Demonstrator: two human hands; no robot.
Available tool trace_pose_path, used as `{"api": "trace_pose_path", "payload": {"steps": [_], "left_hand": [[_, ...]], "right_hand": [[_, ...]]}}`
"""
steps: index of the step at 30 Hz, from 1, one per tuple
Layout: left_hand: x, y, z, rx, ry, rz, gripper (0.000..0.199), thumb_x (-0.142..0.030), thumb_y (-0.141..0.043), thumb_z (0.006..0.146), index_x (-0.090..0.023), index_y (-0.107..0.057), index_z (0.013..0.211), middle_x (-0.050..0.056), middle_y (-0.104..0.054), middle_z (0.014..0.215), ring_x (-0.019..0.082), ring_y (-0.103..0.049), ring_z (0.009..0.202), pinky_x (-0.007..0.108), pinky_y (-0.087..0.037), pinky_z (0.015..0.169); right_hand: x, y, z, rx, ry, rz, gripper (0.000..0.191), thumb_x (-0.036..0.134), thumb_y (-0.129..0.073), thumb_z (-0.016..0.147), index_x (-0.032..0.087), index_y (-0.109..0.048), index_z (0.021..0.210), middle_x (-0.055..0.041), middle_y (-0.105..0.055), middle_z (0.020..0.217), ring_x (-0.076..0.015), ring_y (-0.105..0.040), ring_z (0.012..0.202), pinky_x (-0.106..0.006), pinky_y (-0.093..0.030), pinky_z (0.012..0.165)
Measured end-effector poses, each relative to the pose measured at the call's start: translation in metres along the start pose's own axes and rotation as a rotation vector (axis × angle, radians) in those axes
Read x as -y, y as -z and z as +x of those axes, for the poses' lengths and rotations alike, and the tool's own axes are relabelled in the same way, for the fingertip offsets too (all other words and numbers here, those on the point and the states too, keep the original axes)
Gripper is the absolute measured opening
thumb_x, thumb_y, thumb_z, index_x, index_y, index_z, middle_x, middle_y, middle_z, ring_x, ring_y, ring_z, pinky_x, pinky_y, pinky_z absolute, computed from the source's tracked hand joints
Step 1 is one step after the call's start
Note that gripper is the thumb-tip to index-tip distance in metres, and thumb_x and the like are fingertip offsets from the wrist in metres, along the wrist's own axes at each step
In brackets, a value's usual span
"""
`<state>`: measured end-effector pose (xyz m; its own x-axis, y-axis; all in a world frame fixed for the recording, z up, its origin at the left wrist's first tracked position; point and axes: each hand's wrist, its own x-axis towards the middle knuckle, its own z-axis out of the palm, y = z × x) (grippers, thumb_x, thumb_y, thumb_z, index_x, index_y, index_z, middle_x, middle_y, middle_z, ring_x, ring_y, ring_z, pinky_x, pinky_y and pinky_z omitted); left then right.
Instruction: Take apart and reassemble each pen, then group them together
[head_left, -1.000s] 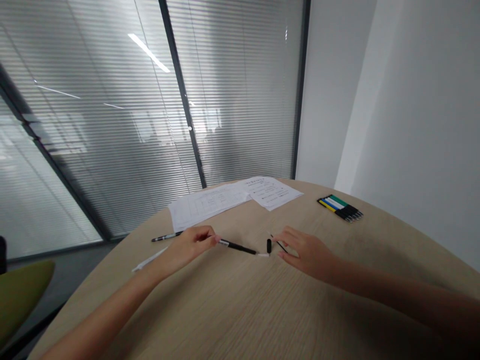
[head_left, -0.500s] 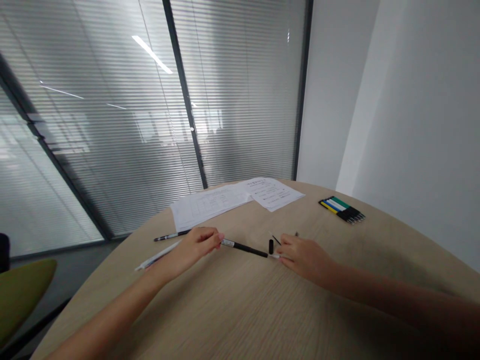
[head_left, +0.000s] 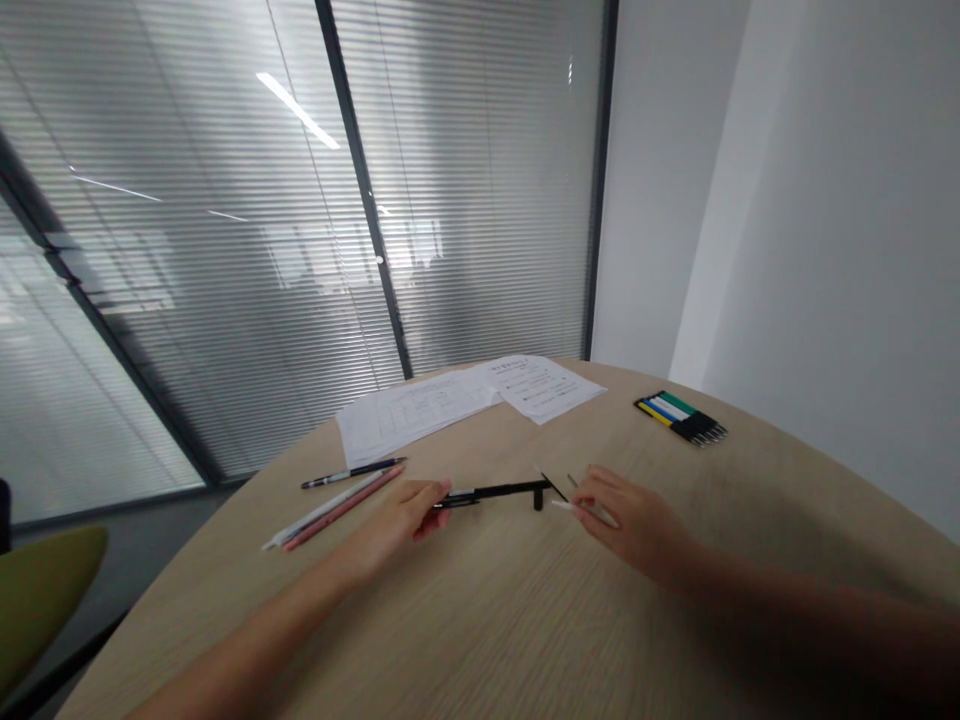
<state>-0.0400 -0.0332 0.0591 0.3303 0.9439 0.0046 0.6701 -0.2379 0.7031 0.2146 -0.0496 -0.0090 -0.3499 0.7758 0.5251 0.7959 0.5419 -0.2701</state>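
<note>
My left hand is closed on the rear of a black pen, whose front points right toward my other hand. A second thin dark piece shows under the pen beside my left fingers. Below the pen's front end a short black cap stands on the table. My right hand pinches a thin white piece; a thin dark stick reaches from near its fingertips to the pen's front end. Whether the stick is held or lies on the table I cannot tell.
Left of my left hand lie a dark pen, a white pen and a pink pen. Printed sheets lie at the back. A pack of coloured pens is at the right rear. A green chair stands at the left.
My left hand has moved slightly down, uncovering the pens on the left. The black pen's front has risen to above the cap. My right hand has shifted slightly right.
</note>
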Motion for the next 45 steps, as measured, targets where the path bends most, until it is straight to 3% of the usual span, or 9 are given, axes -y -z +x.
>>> {"api": "trace_pose_path", "payload": {"steps": [6, 11, 22, 45], "left_hand": [[0.012, -0.008, 0.005, 0.075, 0.021, -0.062, 0.042, -0.049, -0.028, 0.075, -0.018, -0.044, 0.05, -0.004, -0.039, 0.046, 0.013, -0.039, 0.048, 0.024, -0.033, 0.051], [0.021, -0.011, 0.008, 0.124, 0.011, -0.109, 0.044, -0.052, -0.029, 0.075, -0.018, -0.044, 0.05, -0.004, -0.039, 0.046, 0.012, -0.038, 0.046, 0.023, -0.032, 0.047], [0.017, -0.018, 0.006, 0.166, 0.072, -0.166, 0.046, -0.056, -0.032, 0.071, -0.018, -0.043, 0.048, -0.005, -0.037, 0.041, 0.01, -0.034, 0.041, 0.022, -0.027, 0.043], [0.022, -0.021, 0.009, 0.147, 0.069, -0.273, 0.046, -0.056, -0.035, 0.071, -0.017, -0.043, 0.047, -0.006, -0.036, 0.041, 0.009, -0.032, 0.04, 0.022, -0.026, 0.042]], "right_hand": [[0.003, 0.007, -0.01, -0.036, -0.15, 0.123, 0.011, 0.016, -0.042, 0.078, 0.018, -0.051, 0.072, 0.0007, -0.049, 0.064, -0.0094, -0.044, 0.053, -0.021, -0.037, 0.051], [0.003, 0.003, -0.011, 0.006, -0.141, 0.156, 0.009, 0.014, -0.043, 0.076, 0.018, -0.051, 0.073, 0.0006, -0.048, 0.066, -0.0092, -0.043, 0.052, -0.02, -0.036, 0.05], [0.001, 0.001, -0.015, 0.006, -0.096, 0.173, 0.008, 0.014, -0.043, 0.076, 0.018, -0.05, 0.074, 0.0, -0.049, 0.068, -0.0097, -0.043, 0.054, -0.021, -0.036, 0.053], [0.001, 0.0, -0.017, -0.064, -0.078, 0.09, 0.011, 0.013, -0.041, 0.075, 0.018, -0.049, 0.07, 0.0009, -0.047, 0.063, -0.0093, -0.041, 0.051, -0.02, -0.034, 0.05]]}}
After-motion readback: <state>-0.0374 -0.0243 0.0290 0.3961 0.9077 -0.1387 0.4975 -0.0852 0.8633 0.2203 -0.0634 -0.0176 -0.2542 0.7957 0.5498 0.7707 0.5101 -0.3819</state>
